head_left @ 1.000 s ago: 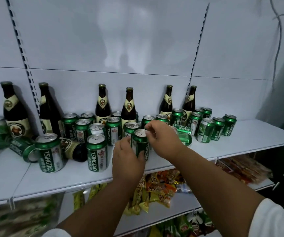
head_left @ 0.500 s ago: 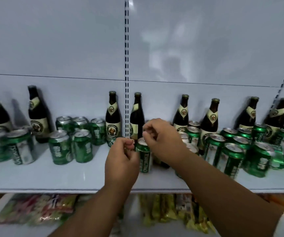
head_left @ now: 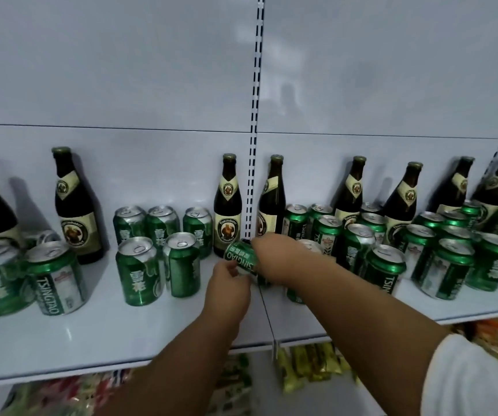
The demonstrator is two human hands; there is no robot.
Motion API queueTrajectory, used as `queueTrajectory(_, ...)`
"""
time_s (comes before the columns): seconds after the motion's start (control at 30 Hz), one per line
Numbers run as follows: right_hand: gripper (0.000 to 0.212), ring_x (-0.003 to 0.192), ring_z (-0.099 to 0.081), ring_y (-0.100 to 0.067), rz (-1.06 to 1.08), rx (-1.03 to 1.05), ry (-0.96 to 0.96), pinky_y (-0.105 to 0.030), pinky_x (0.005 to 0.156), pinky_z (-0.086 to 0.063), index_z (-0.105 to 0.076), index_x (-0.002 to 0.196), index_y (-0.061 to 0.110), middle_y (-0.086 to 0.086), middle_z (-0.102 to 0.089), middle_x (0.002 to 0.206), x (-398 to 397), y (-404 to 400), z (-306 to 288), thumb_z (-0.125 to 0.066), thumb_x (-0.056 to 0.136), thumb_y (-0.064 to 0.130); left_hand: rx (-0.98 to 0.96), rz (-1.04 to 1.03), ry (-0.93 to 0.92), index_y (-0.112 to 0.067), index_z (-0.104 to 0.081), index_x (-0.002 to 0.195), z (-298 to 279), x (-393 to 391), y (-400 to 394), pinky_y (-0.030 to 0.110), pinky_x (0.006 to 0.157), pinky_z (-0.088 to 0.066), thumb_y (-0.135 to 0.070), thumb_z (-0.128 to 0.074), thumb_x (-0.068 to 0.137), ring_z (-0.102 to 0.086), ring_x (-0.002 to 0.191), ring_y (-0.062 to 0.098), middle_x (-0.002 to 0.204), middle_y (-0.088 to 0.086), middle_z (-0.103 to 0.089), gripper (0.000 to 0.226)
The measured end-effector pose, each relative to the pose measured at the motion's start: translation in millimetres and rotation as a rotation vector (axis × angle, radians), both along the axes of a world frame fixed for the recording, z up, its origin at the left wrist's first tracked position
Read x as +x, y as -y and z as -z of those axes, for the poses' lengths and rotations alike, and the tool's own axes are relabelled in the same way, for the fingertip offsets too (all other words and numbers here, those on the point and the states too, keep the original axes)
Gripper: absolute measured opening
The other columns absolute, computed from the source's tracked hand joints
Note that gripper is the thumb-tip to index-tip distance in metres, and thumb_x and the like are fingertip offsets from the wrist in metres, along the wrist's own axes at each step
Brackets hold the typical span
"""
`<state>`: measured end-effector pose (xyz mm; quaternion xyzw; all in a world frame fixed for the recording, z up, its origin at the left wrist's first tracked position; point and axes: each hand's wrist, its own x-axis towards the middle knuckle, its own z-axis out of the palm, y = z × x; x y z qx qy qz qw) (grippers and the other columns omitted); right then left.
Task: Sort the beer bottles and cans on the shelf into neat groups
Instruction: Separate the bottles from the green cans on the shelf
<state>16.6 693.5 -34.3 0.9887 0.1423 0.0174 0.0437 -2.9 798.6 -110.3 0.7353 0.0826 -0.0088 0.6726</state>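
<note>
A green Tsingtao can is tipped on its side above the white shelf, held between both hands. My left hand grips its near end from below. My right hand covers its right side, fingers curled over it. Dark brown bottles with cream labels stand along the back wall. Green cans stand in clusters: a group at left centre, a Tsingtao can further left, and a dense crowd of cans mixed with bottles on the right.
A slotted upright rail runs down the back panel behind the held can. Below the shelf, snack packets lie on a lower shelf. A bare strip of shelf runs along the front edge.
The can stood upright between my hands; now it is tilted onto its side and lifted slightly. My view moved closer and a bit left, so the left can group shows more.
</note>
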Motion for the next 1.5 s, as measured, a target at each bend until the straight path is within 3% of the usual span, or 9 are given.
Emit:
queueTrajectory(0.13,0.04,0.114,-0.056,-0.033,0.078,-0.065,-0.077,-0.039,0.088,-0.048,-0.047,0.13,0.004,-0.017,-0.056,0.128,14.7,-14.1,13.0,-0.055,0.095,0.02,-0.114,0.025,-0.099,-0.016,-0.044,0.139,5.5,12.6,-2.0,0.036,0.086,-0.052,-0.009,-0.054,0.094,-0.06,0.09,0.018,0.102,0.004,-0.061,0.046)
queueTrajectory(0.27,0.051,0.118,-0.051,-0.039,0.189,-0.11,-0.033,-0.047,0.09,-0.047,-0.036,0.141,0.007,-0.021,-0.052,0.133,23.2,-23.1,25.2,-0.053,0.094,0.02,-0.237,0.073,-0.163,-0.013,-0.038,0.145,9.5,20.5,-8.4,0.049,0.095,-0.053,-0.007,-0.054,0.088,-0.064,0.105,0.029,0.119,0.015,-0.064,0.059)
queueTrajectory(0.4,0.052,0.108,-0.054,-0.036,0.163,-0.077,0.023,-0.045,0.087,-0.05,-0.046,0.127,0.007,-0.017,-0.058,0.121,25.8,-25.7,15.1,-0.065,0.088,0.036,-0.184,0.071,-0.137,-0.014,-0.043,0.135,10.2,20.4,-20.3,0.044,0.09,-0.055,0.001,-0.055,0.092,-0.064,0.096,0.024,0.102,0.009,-0.066,0.048)
queueTrajectory(0.53,0.061,0.084,-0.057,-0.024,0.146,0.171,0.11,-0.035,0.063,-0.051,-0.048,0.102,0.014,-0.004,-0.059,0.09,2.3,-26.8,-21.0,-0.078,0.068,0.055,-0.024,0.139,-0.065,-0.02,-0.023,0.153,6.2,16.6,-29.6,0.039,0.096,-0.048,-0.001,-0.058,0.092,-0.054,0.119,0.028,0.14,0.011,-0.052,0.073)
queueTrajectory(0.7,0.049,0.08,-0.061,-0.015,0.153,0.594,0.259,-0.038,0.069,-0.056,-0.046,0.103,0.021,0.004,-0.062,0.088,-35.3,-12.1,-54.9,-0.074,0.075,0.051,0.093,0.082,0.272,-0.027,-0.045,0.132,-12.0,-6.2,-24.8,0.022,0.083,-0.048,-0.015,-0.082,0.076,-0.057,0.1,0.006,0.12,-0.01,-0.058,0.068)
queueTrajectory(0.83,0.031,0.08,-0.06,-0.011,0.109,0.754,0.425,-0.039,0.072,-0.055,-0.054,0.094,0.024,0.009,-0.061,0.087,-59.7,11.8,-55.0,-0.064,0.087,0.053,0.101,0.048,0.393,-0.036,-0.05,0.113,-26.7,-29.4,-9.7,0.024,0.077,-0.055,-0.039,-0.088,0.067,-0.062,0.09,-0.004,0.105,-0.016,-0.063,0.06)
queueTrajectory(1.2,0.021,0.092,-0.059,-0.006,0.163,0.886,0.604,-0.032,0.078,-0.05,-0.064,0.094,0.028,0.01,-0.061,0.097,-108.7,152.6,-46.0,-0.053,0.095,0.046,0.199,0.273,0.487,-0.043,-0.054,0.096,-47.0,-75.8,118.5,0.007,0.059,-0.045,-0.055,-0.08,0.069,-0.06,0.077,-0.016,0.086,-0.022,-0.067,0.04)
queueTrajectory(1.37,0.021,0.078,-0.065,-0.017,0.23,0.846,0.432,-0.043,0.071,-0.057,-0.063,0.09,0.032,0.008,-0.066,0.088,-135.8,246.8,-53.4,-0.061,0.088,0.052,0.173,0.387,0.443,-0.042,-0.056,0.105,-34.5,-93.8,212.2,0.015,0.065,-0.049,-0.06,-0.073,0.075,-0.061,0.08,-0.012,0.091,-0.021,-0.068,0.039)
queueTrajectory(1.5,0.022,0.086,-0.061,-0.007,0.265,0.8,0.445,-0.033,0.074,-0.051,-0.062,0.091,0.032,0.013,-0.064,0.092,-146.6,318.2,-44.5,-0.066,0.085,0.053,0.196,0.45,0.415,-0.043,-0.053,0.103,-27.1,-101.1,287.4,0.02,0.066,-0.051,-0.057,-0.071,0.079,-0.063,0.08,-0.006,0.091,-0.02,-0.067,0.034)
